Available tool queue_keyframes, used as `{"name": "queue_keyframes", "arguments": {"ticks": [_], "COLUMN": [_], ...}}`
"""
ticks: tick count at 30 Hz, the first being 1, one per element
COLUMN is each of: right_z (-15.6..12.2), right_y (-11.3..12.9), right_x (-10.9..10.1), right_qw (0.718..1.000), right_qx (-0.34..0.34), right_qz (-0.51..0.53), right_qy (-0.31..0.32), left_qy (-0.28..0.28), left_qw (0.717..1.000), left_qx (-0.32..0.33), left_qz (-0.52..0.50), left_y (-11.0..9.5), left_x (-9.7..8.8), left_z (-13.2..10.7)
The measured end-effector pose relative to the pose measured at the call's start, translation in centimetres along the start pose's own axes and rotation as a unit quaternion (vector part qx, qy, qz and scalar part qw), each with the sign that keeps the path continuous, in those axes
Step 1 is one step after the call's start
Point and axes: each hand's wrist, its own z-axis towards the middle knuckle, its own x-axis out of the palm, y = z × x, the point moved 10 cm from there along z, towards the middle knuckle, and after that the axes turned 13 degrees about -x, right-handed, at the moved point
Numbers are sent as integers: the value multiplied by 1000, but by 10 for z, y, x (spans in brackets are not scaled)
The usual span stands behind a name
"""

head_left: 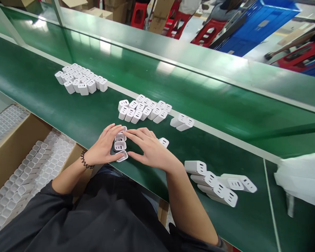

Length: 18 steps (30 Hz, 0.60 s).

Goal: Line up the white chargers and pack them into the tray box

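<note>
A short row of white charger plugs (120,144) stands on the green conveyor belt (68,115) near its front edge. My left hand (103,145) cups the row from the left, fingers curved against it. My right hand (147,147) presses on it from the right, fingertips on the top plug and thumb low at the near end. Together both hands grip the row. One more white plug (163,142) pokes out behind my right hand.
More white plugs stand in batches on the belt: far left (81,79), centre (144,110), a pair (182,121), and several lying at right (220,183). A cardboard box of white trays (28,175) sits at lower left. A white plastic bag (301,178) lies at right.
</note>
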Motion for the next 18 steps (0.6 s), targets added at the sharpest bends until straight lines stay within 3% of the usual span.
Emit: {"name": "queue_keyframes", "arguments": {"ticks": [5, 9, 12, 15, 18], "right_z": [-26, -44, -57, -74, -86], "right_y": [-10, -6, -4, -13, -15], "right_x": [-16, -20, -20, -16, -6], "right_qw": [996, 990, 981, 971, 966], "right_qx": [26, 2, -8, 40, 57], "right_qz": [1, -20, -38, -36, -24], "right_qy": [-80, -143, -190, -233, -250], "left_qy": [52, 93, 83, 12, -103], "left_qw": [995, 984, 984, 992, 978], "left_qx": [-24, -50, -60, -90, -179], "left_qz": [77, 144, 148, 87, 24], "left_y": [1, -9, -16, -4, 47], "left_x": [4, 17, 16, -17, -81], "left_z": [14, 21, 22, 12, -29]}}
